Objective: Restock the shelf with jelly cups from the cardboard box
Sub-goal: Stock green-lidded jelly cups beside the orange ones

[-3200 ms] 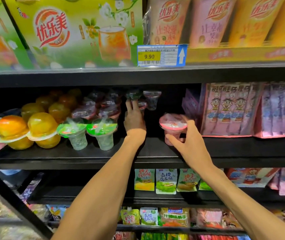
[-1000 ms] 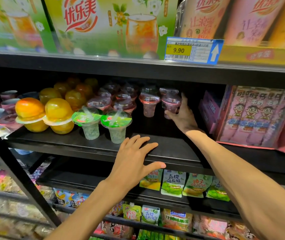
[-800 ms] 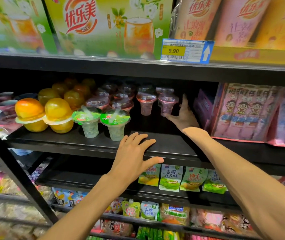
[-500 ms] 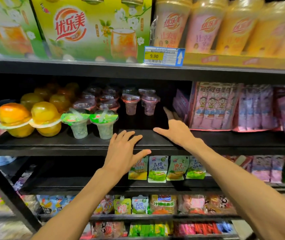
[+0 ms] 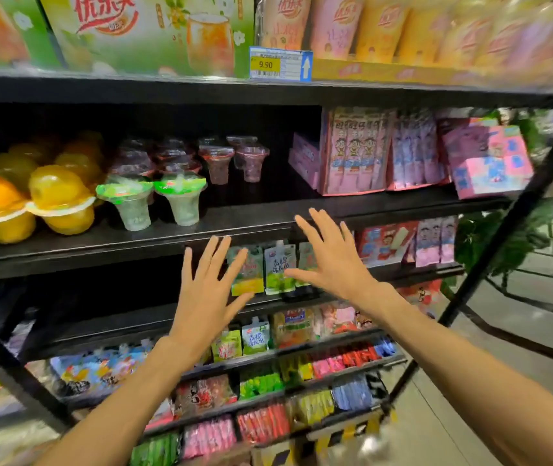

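Note:
Pink jelly cups (image 5: 235, 161) stand in rows deep on the black shelf (image 5: 241, 218), behind two green-lidded cups (image 5: 152, 201). My left hand (image 5: 206, 290) and my right hand (image 5: 330, 255) hang in the air in front of the shelf edge, fingers spread and straight, holding nothing. Both hands are below and in front of the pink cups, apart from them. The cardboard box is out of view, except perhaps for a blurred brown edge at the bottom.
Orange and yellow round jellies (image 5: 43, 196) fill the shelf's left. Pink snack packs (image 5: 355, 153) stand at the right. Drink pouches (image 5: 277, 270) hang on the shelf below. A slanted black frame post (image 5: 517, 210) crosses the right side, with floor beyond it.
My right hand has let go of the pink cup at the back and drawn out of the shelf. Both hands have pulled back and down, and the view has swung right.

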The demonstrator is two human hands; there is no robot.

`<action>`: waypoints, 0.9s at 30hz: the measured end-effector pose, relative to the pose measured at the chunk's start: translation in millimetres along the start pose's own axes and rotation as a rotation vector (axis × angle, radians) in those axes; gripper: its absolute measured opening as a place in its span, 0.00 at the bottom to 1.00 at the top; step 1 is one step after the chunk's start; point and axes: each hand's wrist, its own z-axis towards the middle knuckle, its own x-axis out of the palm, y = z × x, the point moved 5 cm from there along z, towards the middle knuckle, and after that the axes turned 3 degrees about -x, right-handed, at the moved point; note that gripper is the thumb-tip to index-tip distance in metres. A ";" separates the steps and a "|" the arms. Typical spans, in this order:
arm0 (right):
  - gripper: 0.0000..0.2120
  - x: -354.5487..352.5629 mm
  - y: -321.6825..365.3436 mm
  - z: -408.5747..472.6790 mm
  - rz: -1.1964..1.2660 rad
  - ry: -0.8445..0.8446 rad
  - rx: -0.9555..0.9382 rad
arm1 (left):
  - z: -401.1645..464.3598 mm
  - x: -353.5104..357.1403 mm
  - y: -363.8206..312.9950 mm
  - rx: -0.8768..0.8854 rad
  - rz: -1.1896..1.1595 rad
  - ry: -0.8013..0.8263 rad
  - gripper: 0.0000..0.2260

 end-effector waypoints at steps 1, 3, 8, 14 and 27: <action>0.50 5.0 5.1 -12.2 -0.006 0.004 0.001 | -10.9 3.5 -0.5 -0.001 0.002 0.011 0.34; 0.50 17.3 16.9 -34.2 -0.031 0.019 -0.001 | -33.3 13.6 0.0 -0.009 -0.014 0.040 0.34; 0.51 66.8 46.2 -77.5 -0.049 0.180 0.010 | -87.8 47.5 8.9 -0.027 -0.065 0.154 0.36; 0.50 149.3 83.5 -112.2 0.033 0.391 -0.018 | -171.6 92.7 21.2 -0.095 -0.174 0.305 0.36; 0.51 359.2 156.3 -179.1 0.208 0.715 -0.111 | -364.5 208.2 63.1 -0.460 -0.304 0.674 0.31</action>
